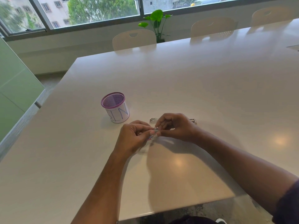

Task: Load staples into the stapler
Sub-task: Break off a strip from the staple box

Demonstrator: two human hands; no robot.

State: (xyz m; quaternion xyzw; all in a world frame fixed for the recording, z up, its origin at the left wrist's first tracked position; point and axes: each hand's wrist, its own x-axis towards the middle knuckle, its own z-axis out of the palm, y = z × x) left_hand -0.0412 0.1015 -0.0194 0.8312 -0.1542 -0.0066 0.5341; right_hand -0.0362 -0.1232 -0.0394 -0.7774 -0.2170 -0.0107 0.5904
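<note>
Staples not loaded yet, I judge. My left hand (135, 136) and right hand (174, 126) meet above the counter (210, 94), fingers pinched on a small staple box or strip (153, 133), too blurred to tell which. Stapler (152, 120) lies on the counter just behind my right hand, mostly hidden. Purple mesh cup (115, 107) stands left. Both forearms reach forward, wrists slightly raised.
</note>
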